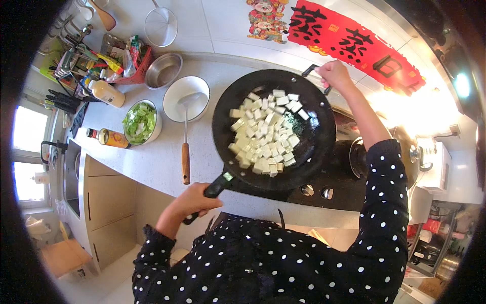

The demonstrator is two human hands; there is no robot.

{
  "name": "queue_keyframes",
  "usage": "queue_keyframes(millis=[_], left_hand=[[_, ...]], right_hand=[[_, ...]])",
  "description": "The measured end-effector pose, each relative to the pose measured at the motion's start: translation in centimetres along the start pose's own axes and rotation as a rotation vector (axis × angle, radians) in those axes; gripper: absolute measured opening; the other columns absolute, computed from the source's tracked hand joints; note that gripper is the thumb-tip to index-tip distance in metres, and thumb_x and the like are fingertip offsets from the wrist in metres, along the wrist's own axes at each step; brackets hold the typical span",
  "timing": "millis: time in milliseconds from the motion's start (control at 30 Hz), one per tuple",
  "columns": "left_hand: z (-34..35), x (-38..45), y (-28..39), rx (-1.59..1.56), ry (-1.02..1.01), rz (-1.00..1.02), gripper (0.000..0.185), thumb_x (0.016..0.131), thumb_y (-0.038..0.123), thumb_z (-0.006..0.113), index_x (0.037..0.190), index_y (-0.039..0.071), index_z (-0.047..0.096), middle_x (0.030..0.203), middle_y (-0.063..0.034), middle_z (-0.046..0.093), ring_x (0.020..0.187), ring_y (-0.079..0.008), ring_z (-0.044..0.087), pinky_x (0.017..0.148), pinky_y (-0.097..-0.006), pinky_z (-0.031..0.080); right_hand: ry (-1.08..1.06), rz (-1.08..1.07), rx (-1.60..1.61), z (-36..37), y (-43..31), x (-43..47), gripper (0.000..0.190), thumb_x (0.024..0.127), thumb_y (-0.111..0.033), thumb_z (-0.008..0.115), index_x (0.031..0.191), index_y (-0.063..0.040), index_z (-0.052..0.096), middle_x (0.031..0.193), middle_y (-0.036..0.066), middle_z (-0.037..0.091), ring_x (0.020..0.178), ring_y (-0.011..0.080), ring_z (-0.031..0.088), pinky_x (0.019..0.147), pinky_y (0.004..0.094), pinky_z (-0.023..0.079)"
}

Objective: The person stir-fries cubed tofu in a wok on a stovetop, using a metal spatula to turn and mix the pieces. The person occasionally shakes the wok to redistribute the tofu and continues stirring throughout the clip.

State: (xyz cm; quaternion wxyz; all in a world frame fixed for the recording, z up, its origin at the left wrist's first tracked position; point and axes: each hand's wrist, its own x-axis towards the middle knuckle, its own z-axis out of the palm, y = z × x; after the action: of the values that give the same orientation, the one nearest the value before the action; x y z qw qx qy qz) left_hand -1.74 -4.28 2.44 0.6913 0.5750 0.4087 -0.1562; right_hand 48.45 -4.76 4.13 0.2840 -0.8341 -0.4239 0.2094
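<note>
A large black wok (319,152) lies before me, holding many pale cubes that look like tofu (265,133). The cubes are heaped toward its left and middle, and a dark green patch shows beside them. My left hand (195,199) is closed around the wok's long black handle (220,185). On the far right rim, my right hand (334,76) grips the small loop handle (309,70). Whether the wok rests on the stove or is lifted, I cannot tell. Left of it, a spatula with a wooden handle (185,163) leans in a white enamel bowl (171,102).
A bowl of chopped green leaves (140,123), a sauce bottle (112,138) and a steel basin (164,71) stand on the left counter. The black stove (319,178) has two knobs; a lidded pot (357,157) sits right, partly behind my arm. A sink (72,178) lies far left.
</note>
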Motion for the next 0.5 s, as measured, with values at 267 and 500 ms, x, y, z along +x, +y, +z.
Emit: queue_keyframes(millis=[267, 500], left_hand=[[0.4, -0.2, -1.1, 0.008, 0.027, -0.07, 0.025, 0.073, 0.018, 0.074, 0.073, 0.002, 0.055, 0.053, 0.0007, 0.05, 0.041, -0.007, 0.047, 0.039, -0.0226, 0.036], [1.8, 2.8, 0.2, -0.015, 0.103, 0.046, 0.023, 0.074, 0.017, 0.072, 0.071, 0.004, 0.053, 0.052, 0.0008, 0.05, 0.041, -0.0067, 0.046, 0.039, -0.023, 0.035]], right_hand=[[-0.033, 0.017, -0.039, 1.2, 0.3, -0.9, 0.028, 0.082, -0.025, 0.069, 0.074, 0.002, 0.065, 0.061, 0.008, 0.064, 0.047, 0.0151, 0.062, 0.05, 0.0278, 0.048], [0.008, -0.068, -0.262, 0.8, 0.7, 4.2, 0.037, 0.081, -0.033, 0.068, 0.056, -0.005, 0.063, 0.05, 0.001, 0.056, 0.046, 0.0119, 0.046, 0.049, 0.0302, 0.037]])
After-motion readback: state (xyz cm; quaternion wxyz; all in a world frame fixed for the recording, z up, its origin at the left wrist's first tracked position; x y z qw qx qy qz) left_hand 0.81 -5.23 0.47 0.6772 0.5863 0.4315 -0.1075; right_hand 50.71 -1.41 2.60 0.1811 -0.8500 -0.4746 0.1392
